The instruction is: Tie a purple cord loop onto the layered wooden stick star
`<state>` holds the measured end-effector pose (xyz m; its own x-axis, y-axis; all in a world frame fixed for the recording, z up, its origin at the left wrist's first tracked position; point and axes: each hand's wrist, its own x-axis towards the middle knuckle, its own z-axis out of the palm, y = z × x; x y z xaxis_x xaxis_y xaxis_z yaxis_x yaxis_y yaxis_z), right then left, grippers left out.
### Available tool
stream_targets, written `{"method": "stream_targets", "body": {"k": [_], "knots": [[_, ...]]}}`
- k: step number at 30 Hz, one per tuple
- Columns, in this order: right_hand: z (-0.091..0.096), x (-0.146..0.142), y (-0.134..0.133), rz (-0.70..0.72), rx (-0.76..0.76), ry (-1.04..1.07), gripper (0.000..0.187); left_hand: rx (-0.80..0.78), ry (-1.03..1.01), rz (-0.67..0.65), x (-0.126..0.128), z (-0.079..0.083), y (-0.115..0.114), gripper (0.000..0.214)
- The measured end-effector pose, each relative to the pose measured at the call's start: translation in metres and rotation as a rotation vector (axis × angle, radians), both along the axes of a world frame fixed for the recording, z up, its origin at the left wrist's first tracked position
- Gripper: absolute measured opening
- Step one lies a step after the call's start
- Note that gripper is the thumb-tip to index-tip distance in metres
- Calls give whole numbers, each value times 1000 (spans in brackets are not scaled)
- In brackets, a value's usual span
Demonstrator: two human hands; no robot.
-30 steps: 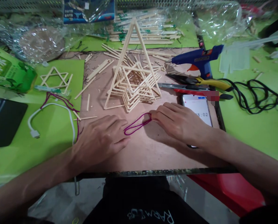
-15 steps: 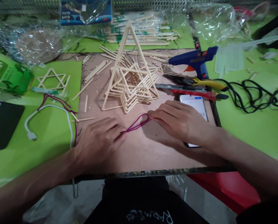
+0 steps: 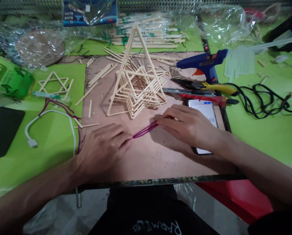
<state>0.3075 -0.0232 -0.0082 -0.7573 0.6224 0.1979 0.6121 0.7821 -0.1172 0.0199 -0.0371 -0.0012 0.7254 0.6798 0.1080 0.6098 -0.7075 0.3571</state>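
Note:
A purple cord (image 3: 146, 131) stretches in several strands between my two hands, low over the brown board. My left hand (image 3: 106, 147) pinches its left end between thumb and fingers. At the other end, my right hand (image 3: 182, 122) closes its fingertips on the strands. More purple cord lies at the left, running down behind my left wrist. Just beyond my hands stands a wooden stick frame (image 3: 138, 88), a tall triangle with stacked star shapes inside. A phone (image 3: 204, 130) lies partly under my right hand and wrist.
Right of the frame lie a blue glue gun (image 3: 209, 63), yellow-handled pliers (image 3: 209, 85) and a red-handled cutter (image 3: 197, 97). A white cable (image 3: 55, 112) and a small stick star (image 3: 54, 84) are at the left. Loose sticks (image 3: 99, 76) and plastic-wrapped bundles lie toward the back.
The open loop of purple cord between my hands has narrowed into nearly straight strands, its rounded right end now at my right fingertips. Both hands stay nearly in place.

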Motion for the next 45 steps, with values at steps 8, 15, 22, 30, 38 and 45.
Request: {"method": "stream_targets", "body": {"k": [8, 15, 22, 30, 38, 45], "knots": [[2, -1, 0, 7, -12, 45, 16, 5, 16, -24, -1, -2, 0, 14], [3, 0, -1, -13, -15, 103, 14, 36, 3, -26, 0, -2, 1, 13], [-6, -1, -3, 37, -7, 58, 15, 23, 5, -25, -1, -1, 1, 13], [-6, -3, -2, 25, 62, -69, 13, 21, -13, -15, 0, -1, 1, 11], [-3, -6, 3, -4, 73, -93, 15, 26, 9, -32, -3, -4, 1, 13], [-7, -12, 7, -11, -51, -76, 13, -8, 62, -94, -3, -1, 3, 22]]}}
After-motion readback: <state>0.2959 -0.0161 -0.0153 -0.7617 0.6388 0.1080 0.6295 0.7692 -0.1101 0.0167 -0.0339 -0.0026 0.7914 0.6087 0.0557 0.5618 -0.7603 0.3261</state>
